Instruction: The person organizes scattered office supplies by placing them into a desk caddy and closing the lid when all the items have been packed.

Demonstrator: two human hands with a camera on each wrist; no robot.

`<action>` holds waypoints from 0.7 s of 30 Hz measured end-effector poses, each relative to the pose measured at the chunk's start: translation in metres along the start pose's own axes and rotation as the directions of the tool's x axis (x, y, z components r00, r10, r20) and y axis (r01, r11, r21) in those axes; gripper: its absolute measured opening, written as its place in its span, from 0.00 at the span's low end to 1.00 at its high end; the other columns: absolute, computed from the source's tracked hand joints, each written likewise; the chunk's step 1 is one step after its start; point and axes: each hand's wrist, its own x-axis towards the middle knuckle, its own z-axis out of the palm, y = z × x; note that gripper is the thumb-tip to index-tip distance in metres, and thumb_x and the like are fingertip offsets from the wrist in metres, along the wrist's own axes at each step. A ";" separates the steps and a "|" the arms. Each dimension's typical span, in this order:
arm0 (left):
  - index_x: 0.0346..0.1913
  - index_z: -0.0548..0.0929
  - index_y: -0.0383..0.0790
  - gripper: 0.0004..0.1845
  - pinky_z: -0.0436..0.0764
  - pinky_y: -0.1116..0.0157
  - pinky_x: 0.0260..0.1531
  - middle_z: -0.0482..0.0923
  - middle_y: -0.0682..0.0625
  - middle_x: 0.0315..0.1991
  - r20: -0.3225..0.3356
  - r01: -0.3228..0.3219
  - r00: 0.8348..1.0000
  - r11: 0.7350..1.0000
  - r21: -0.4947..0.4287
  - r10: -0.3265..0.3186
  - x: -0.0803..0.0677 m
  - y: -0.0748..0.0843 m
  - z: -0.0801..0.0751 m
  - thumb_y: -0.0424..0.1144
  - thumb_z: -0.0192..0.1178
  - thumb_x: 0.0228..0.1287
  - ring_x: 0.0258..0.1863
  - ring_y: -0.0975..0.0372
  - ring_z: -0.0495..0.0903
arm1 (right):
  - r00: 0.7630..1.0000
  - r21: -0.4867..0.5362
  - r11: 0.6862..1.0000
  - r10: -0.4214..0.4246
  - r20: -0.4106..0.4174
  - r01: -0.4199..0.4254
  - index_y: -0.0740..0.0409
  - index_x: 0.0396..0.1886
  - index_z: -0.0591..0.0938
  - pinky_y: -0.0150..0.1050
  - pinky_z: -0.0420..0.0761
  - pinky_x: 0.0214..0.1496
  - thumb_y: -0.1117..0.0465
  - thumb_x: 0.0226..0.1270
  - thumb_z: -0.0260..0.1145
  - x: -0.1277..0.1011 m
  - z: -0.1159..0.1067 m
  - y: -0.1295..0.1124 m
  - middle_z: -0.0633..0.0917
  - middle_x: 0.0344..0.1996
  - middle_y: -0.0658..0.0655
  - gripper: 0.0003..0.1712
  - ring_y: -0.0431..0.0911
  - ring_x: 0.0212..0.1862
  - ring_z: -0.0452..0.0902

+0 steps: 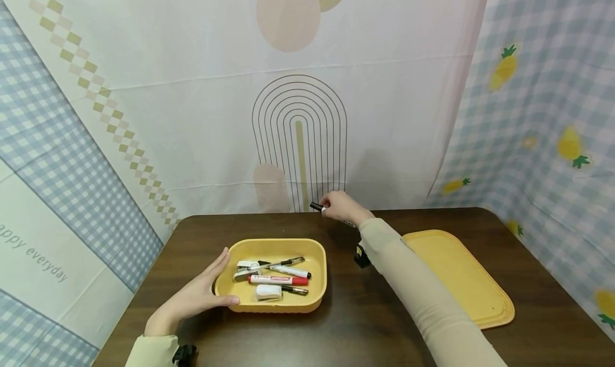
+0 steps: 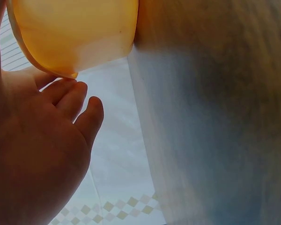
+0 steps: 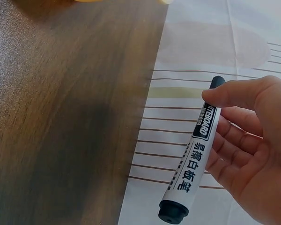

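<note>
Right hand: my right hand [image 1: 342, 207] is raised over the far edge of the tabletop [image 1: 346, 313], close to the hanging backdrop; its fingers [image 3: 234, 96] are curled round a whiteboard marker [image 3: 192, 152], thumb pressed on the barrel near one end.
Marker: white barrel, black at both ends, held at a slant; in the head view only its dark tip [image 1: 315, 206] pokes out to the left of my hand.
Marker label: the black band reads part of "WHITEBOARD MARKER", with a row of black Chinese characters below it on the white barrel.
Left hand: my left hand [image 1: 194, 297] lies flat against the near left corner of the yellow tray [image 1: 276, 304], fingers [image 2: 79, 101] straight and together, thumb along its near wall; nothing is gripped.
Tray contents: a red-labelled marker [image 1: 277, 280], a white marker with a black cap [image 1: 290, 271], a thin black pen [image 1: 283, 262], a second thin pen [image 1: 294, 290], and two small white pieces [image 1: 268, 292] whose kind I cannot tell.
Lid: a flat yellow lid [image 1: 461, 276] lies on the tabletop right of my right sleeve [image 1: 423, 297], well apart from the tray.
Backdrop writing: the cloth on the left [image 1: 33, 252] shows "appy everyday", cut off at the frame edge.
</note>
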 end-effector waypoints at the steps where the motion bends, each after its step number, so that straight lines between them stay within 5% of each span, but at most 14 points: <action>1: 0.81 0.48 0.38 0.61 0.56 0.38 0.68 0.38 0.44 0.82 0.000 0.000 1.000 1.000 -0.001 0.000 0.000 0.000 0.000 0.57 0.75 0.54 0.77 0.44 0.46 | 1.000 -0.005 1.000 -0.005 0.002 0.005 0.65 0.56 0.84 0.44 0.80 0.52 0.66 0.66 0.64 0.000 0.000 -0.001 0.86 0.46 0.58 0.19 0.48 0.45 0.80; 21: 0.81 0.47 0.38 0.61 0.55 0.38 0.68 0.38 0.42 0.82 0.003 0.000 1.000 1.000 -0.015 0.000 0.000 0.000 0.000 0.56 0.75 0.54 0.77 0.44 0.45 | 0.979 -0.028 0.979 -0.200 0.034 0.201 0.62 0.55 0.85 0.41 0.81 0.51 0.64 0.67 0.67 0.002 0.001 -0.063 0.87 0.45 0.56 0.18 0.47 0.47 0.81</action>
